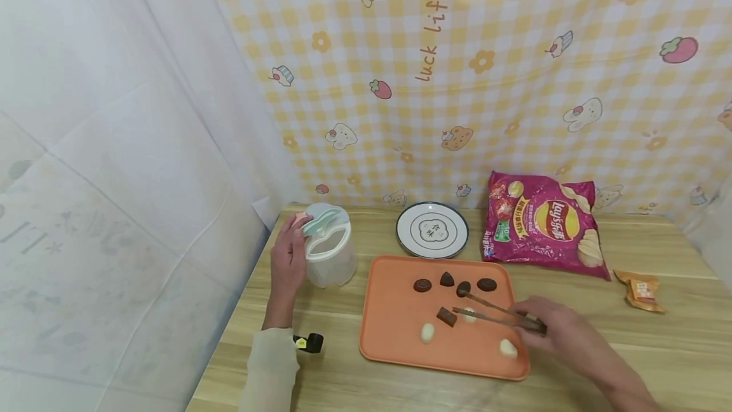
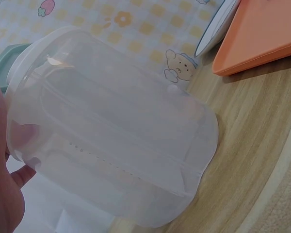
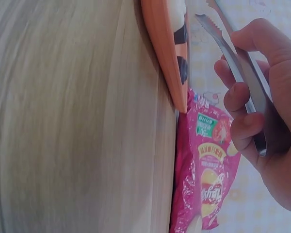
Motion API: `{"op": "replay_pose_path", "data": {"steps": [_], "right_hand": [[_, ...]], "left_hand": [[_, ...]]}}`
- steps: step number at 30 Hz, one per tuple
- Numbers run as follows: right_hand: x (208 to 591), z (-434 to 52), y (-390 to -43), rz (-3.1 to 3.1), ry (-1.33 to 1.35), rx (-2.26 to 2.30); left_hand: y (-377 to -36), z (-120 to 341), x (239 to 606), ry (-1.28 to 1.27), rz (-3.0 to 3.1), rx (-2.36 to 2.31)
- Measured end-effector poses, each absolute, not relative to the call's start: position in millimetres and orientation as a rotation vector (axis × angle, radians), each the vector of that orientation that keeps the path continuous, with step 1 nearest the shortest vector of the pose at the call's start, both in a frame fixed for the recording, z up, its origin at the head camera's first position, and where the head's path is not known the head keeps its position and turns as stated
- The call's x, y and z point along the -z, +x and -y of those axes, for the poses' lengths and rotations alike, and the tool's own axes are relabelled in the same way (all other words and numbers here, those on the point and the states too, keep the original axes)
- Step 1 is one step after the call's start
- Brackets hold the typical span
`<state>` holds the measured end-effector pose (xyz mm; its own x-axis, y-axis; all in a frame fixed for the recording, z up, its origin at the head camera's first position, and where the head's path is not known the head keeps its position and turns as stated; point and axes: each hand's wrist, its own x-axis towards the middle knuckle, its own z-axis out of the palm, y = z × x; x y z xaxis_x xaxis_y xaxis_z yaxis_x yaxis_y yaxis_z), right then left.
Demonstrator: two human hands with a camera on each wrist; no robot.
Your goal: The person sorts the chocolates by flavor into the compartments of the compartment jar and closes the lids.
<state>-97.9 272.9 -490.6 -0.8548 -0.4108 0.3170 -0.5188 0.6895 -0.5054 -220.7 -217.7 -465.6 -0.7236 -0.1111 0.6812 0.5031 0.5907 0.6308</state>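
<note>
- The right hand (image 1: 563, 329) held a pair of metal tongs (image 1: 492, 311) over the orange tray (image 1: 394, 342), its fingers (image 3: 242, 97) curled round the handle end and pinching the two arms together.
- The tongs pointed toward ten o'clock from that hand, and their tips lay close on either side of a pale sweet (image 1: 469, 315) near the middle of the tray (whether they actually touched it, I could not tell).
- A square brown chocolate (image 1: 447, 316) sat just beside that sweet, at its nine o'clock.
- Four dark chocolates (image 1: 454, 283) stood in a row along the tray's far half, at twelve o'clock from the tong tips.
- Two more pale sweets lay nearer the front edge: one (image 1: 427, 333) at seven o'clock from the tong tips, the other (image 1: 508, 348) at four o'clock, just under the right hand.
- The left hand (image 1: 288, 266) gripped a clear plastic jar (image 1: 328, 253) from its left side, fingers wrapped against the wall; the jar stood upright on the wooden table (image 1: 657, 361), just beside the tray's far left corner, with a pale green lid (image 1: 320, 220) on top.
- In the left wrist view the jar (image 2: 116, 141) looked see-through with nothing showing inside.
- A round white plate (image 1: 432, 230) sat at twelve o'clock from the tray, and a pink crisp bag (image 1: 540, 224) at two o'clock.
- A small orange packet (image 1: 640, 289) lay at three o'clock, well apart from the tray.
- A small black object (image 1: 310, 342) rested beside the left sleeve (image 1: 271, 367).
</note>
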Motion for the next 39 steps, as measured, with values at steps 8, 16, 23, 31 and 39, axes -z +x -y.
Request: {"op": "replay_pose_path", "data": {"steps": [8, 16, 23, 31, 39], "right_hand": [[490.0, -266.0, -96.3, 2.813, 0.755, -0.861], [486.3, -259.4, -94.7, 2.937, 0.704, -0.774], [483.4, -257.1, -92.5, 2.98, 0.674, -0.725], [481.7, -255.8, -94.7, 2.889, 0.787, -0.703], [481.3, -254.9, -97.5, 2.767, 0.884, -0.648]], "left_hand": [[-220.9, 216.7, 465.6, -0.317, 2.106, 1.133], [-220.5, 216.9, 466.5, -0.316, 2.122, 1.127], [-218.4, 216.1, 464.9, -0.304, 2.128, 1.128], [-219.6, 216.9, 465.7, -0.301, 2.117, 1.122], [-221.9, 217.3, 467.7, -0.308, 2.101, 1.116]]}}
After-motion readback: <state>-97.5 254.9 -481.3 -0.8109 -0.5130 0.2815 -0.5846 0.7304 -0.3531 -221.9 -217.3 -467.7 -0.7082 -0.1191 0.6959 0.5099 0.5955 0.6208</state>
